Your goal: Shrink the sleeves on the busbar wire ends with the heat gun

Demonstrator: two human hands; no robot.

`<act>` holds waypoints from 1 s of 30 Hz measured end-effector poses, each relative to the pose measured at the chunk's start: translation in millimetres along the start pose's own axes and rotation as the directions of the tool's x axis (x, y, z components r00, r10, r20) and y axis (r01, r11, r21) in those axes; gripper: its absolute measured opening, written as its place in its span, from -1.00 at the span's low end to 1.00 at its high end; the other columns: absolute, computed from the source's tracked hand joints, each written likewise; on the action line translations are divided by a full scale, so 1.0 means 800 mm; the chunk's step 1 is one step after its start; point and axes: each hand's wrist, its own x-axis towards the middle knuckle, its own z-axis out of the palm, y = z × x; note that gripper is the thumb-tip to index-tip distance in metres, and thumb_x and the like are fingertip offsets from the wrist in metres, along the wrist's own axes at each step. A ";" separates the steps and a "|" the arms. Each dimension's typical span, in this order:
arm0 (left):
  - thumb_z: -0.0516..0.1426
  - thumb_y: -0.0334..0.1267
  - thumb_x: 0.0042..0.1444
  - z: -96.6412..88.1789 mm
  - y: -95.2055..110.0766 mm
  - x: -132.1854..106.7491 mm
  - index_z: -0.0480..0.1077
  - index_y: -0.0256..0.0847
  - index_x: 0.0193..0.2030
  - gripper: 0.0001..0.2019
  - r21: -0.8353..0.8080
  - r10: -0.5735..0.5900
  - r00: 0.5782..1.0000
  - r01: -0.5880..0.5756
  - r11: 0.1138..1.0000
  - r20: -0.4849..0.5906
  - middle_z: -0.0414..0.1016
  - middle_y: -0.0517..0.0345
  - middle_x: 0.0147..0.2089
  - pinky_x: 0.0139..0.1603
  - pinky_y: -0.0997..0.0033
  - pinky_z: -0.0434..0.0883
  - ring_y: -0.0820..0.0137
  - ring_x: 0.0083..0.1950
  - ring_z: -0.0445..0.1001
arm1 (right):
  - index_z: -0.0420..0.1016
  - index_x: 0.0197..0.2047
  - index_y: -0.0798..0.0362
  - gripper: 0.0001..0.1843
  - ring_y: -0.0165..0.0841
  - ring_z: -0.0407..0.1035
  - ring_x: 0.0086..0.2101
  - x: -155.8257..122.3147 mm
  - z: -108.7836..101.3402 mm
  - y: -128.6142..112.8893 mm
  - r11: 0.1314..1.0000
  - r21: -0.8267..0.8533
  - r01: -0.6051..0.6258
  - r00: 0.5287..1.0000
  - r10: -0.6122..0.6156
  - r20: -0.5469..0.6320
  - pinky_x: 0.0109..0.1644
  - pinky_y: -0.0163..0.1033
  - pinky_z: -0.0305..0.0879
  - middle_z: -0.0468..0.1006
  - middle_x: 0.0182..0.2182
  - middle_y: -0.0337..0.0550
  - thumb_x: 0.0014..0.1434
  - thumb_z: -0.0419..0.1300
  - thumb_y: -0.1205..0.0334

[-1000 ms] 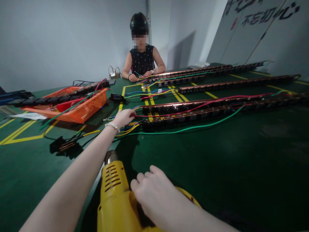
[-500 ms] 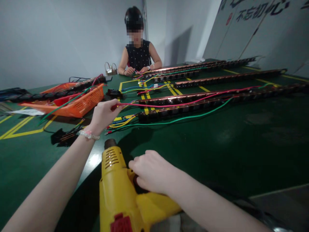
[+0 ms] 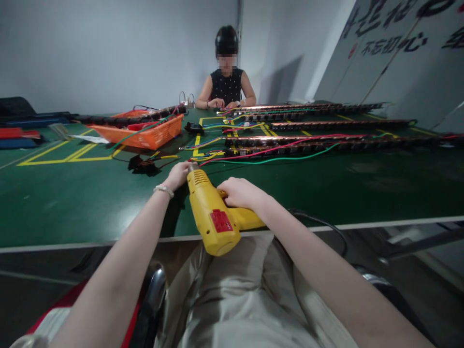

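My right hand point(image 3: 242, 192) is wrapped round the handle of a yellow heat gun point(image 3: 206, 205), fingers at its trigger. The gun's metal nozzle points away from me, toward the wire ends. Just left of the nozzle, my left hand point(image 3: 177, 177) pinches the end of a red wire point(image 3: 250, 152); the nozzle partly hides its fingertips. That wire runs right across long black strips with copper edges point(image 3: 290, 143). A green wire point(image 3: 268, 162) lies on the table in front of them.
An orange basket point(image 3: 155, 136) stands at the left with a black strip across it. Black parts with a yellow wire point(image 3: 144, 164) lie nearer me. Across the green table point(image 3: 90, 203) sits a co-worker point(image 3: 226, 87), hands at more strips. The gun's cord point(image 3: 326, 222) hangs over the front edge.
My left hand has brought the red wire's end down to the gun's nozzle. The heat gun has moved forward over the table. My view has drawn back, showing my lap.
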 end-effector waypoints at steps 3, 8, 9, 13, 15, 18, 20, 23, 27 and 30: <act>0.07 0.17 -0.06 -0.002 0.000 0.001 0.36 -0.22 -0.52 -0.57 -0.135 -0.017 0.998 0.025 0.991 0.062 0.26 0.23 -0.60 -0.49 0.45 0.16 0.45 -0.52 0.20 | 0.52 -0.11 0.00 -0.68 -0.20 0.43 -0.10 0.004 -0.002 0.001 0.999 -0.034 -0.016 1.000 0.017 0.023 -0.19 -0.28 0.24 0.57 -0.12 -0.03 0.07 0.08 0.25; 0.11 0.17 -0.09 -0.005 0.003 0.003 0.28 -0.22 -0.58 -0.56 -0.194 -0.034 0.997 0.045 0.980 0.063 0.20 0.28 -0.64 -0.52 0.47 0.07 0.52 -0.58 0.12 | 0.52 -0.14 -0.01 -0.68 -0.22 0.46 -0.16 0.020 -0.001 0.018 0.998 -0.055 -0.035 0.999 0.036 0.018 -0.31 -0.31 0.21 0.58 -0.15 -0.05 0.07 0.05 0.22; 0.11 0.17 -0.09 -0.005 0.003 0.004 0.27 -0.21 -0.59 -0.57 -0.197 -0.035 0.998 0.046 0.979 0.060 0.20 0.28 -0.64 -0.52 0.47 0.07 0.52 -0.57 0.13 | 0.52 -0.14 -0.01 -0.68 -0.22 0.46 -0.16 0.023 0.000 0.021 0.998 -0.051 -0.036 0.999 0.036 0.012 -0.32 -0.31 0.20 0.58 -0.15 -0.06 0.07 0.05 0.22; 0.12 0.14 -0.09 -0.003 0.003 0.004 0.32 -0.22 -0.54 -0.60 -0.221 -0.068 0.997 0.073 0.972 0.032 0.21 0.28 -0.63 -0.52 0.47 0.09 0.51 -0.57 0.15 | 0.51 -0.15 -0.02 -0.70 -0.21 0.45 -0.14 0.028 0.003 0.029 0.999 -0.026 -0.033 0.999 0.033 -0.006 -0.32 -0.32 0.19 0.58 -0.14 -0.07 0.07 0.05 0.20; 0.13 0.12 -0.09 -0.002 0.004 0.003 0.33 -0.23 -0.53 -0.60 -0.236 -0.079 0.997 0.082 0.968 0.022 0.22 0.28 -0.63 -0.51 0.47 0.11 0.51 -0.56 0.17 | 0.51 -0.15 -0.03 -0.70 -0.21 0.45 -0.13 0.028 0.004 0.029 0.999 -0.012 -0.034 0.999 0.034 -0.011 -0.30 -0.32 0.19 0.58 -0.14 -0.08 0.06 0.06 0.21; 0.14 0.11 -0.09 -0.002 0.005 0.002 0.31 -0.23 -0.56 -0.61 -0.258 -0.082 0.996 0.085 0.962 0.021 0.21 0.28 -0.63 -0.51 0.47 0.11 0.51 -0.56 0.17 | 0.50 -0.13 -0.04 -0.69 -0.22 0.45 -0.13 0.027 0.005 0.029 1.000 0.004 -0.029 0.999 0.029 -0.016 -0.29 -0.33 0.20 0.58 -0.13 -0.11 0.05 0.07 0.24; 0.14 0.11 -0.09 -0.002 0.004 0.002 0.31 -0.22 -0.56 -0.61 -0.274 -0.077 0.997 0.080 0.959 0.021 0.21 0.28 -0.64 -0.51 0.47 0.12 0.51 -0.57 0.17 | 0.50 -0.14 -0.04 -0.69 -0.22 0.45 -0.13 0.026 0.005 0.030 1.000 0.012 -0.026 0.999 0.026 -0.019 -0.30 -0.33 0.19 0.58 -0.14 -0.11 0.04 0.07 0.26; 0.12 0.10 -0.05 -0.004 0.003 0.003 0.28 -0.21 -0.60 -0.61 -0.251 -0.047 0.999 0.050 0.967 0.017 0.23 0.26 -0.64 -0.49 0.46 0.14 0.50 -0.56 0.18 | 0.51 -0.15 -0.04 -0.71 -0.22 0.45 -0.14 0.024 0.006 0.037 0.999 0.024 -0.039 0.999 0.039 -0.018 -0.31 -0.33 0.19 0.58 -0.15 -0.11 0.04 0.08 0.26; 0.06 0.07 0.01 -0.006 0.004 0.004 0.24 -0.19 -0.66 -0.60 -0.187 -0.025 0.999 0.031 0.982 0.034 0.25 0.23 -0.65 -0.45 0.44 0.16 0.49 -0.56 0.18 | 0.51 -0.15 -0.02 -0.73 -0.22 0.45 -0.14 0.015 0.008 0.057 0.995 0.042 -0.090 0.996 0.091 -0.015 -0.28 -0.30 0.23 0.58 -0.16 -0.10 0.08 0.09 0.25; 0.06 0.05 0.00 -0.006 0.003 0.004 0.24 -0.18 -0.65 -0.61 -0.193 -0.043 0.999 0.048 0.980 0.030 0.26 0.23 -0.66 -0.42 0.43 0.18 0.48 -0.55 0.19 | 0.49 -0.13 0.03 -0.76 -0.26 0.43 -0.16 0.006 0.010 0.077 0.989 0.056 -0.134 0.991 0.134 -0.007 -0.21 -0.25 0.29 0.56 -0.17 -0.10 0.15 0.10 0.21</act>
